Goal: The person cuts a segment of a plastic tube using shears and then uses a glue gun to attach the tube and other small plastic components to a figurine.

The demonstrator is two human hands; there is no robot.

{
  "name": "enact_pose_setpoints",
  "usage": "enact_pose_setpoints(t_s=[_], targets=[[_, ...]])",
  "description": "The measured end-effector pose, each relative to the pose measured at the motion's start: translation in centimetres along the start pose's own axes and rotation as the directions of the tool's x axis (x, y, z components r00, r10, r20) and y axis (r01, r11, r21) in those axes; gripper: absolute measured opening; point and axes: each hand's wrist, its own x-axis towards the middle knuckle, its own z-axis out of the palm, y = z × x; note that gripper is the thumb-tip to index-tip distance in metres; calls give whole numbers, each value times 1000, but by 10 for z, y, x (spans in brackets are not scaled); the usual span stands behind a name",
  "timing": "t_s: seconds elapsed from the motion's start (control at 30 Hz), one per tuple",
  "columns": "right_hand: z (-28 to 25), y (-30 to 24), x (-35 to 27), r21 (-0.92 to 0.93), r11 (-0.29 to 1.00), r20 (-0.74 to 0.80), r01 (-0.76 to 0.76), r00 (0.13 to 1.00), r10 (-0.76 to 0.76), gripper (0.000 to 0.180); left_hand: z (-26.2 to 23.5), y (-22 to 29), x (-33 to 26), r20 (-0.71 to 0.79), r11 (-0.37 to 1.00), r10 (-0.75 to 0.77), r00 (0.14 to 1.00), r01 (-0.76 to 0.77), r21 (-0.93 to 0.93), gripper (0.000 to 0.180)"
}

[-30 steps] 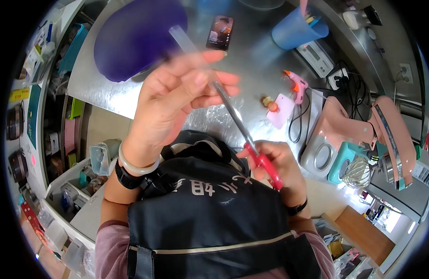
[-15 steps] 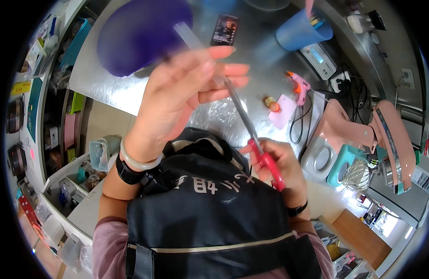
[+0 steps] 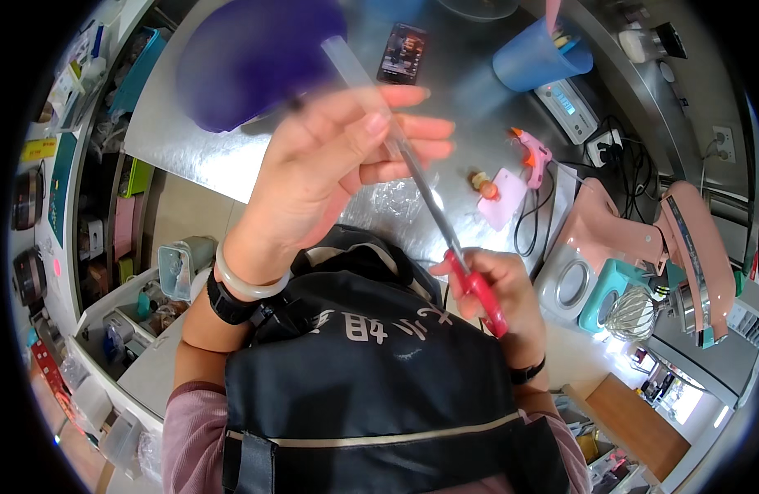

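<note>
My left hand (image 3: 309, 165) is raised over the near part of the metal table, pinching a translucent plastic strip (image 3: 345, 64) between thumb and fingers; its other fingers are spread. The strip slants from upper left down past the fingers. In my right hand (image 3: 515, 288) is a pair of scissors (image 3: 477, 292) with red handles. Their long metal blades point up and left, with the tips by the strip at my left fingers. Whether the blades touch the strip, I cannot tell.
On the metal table lie a purple sheet (image 3: 256, 62), a phone (image 3: 402, 53), a blue cup (image 3: 536, 59), a digital scale (image 3: 567, 109) and a pink glue gun (image 3: 533, 156) with its cord. A pink stand mixer (image 3: 614, 218) stands right. An open drawer (image 3: 120, 346) is at left.
The strip and my left hand have shifted slightly right. Both hands keep their hold, and the scissors have hardly moved.
</note>
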Motion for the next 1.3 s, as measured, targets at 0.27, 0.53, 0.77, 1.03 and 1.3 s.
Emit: enact_pose_setpoints(t_s=[0.27, 0.53, 0.77, 1.03, 1.3], targets=[[3, -1, -2, -29, 996, -48, -90, 995, 89, 38, -2, -1, 0, -13, 999, -32, 999, 32, -20, 39], [2, 3, -3, 23, 998, -30, -50, 998, 51, 39, -7, -6, 0, -79, 1000, 7, 997, -7, -5, 38], [1, 4, -3, 14, 999, -40, -40, 998, 40, 34, -7, -5, 0, -62, 1000, 16, 998, -16, 2, 39], [2, 1, -3, 14, 998, -40, -55, 998, 56, 38, -6, -6, -2, -28, 999, 37, 999, -38, -14, 40], [0, 3, -5, 68, 996, -16, -57, 998, 58, 38, -6, -7, -2, 1, 999, 32, 999, -32, -31, 39]])
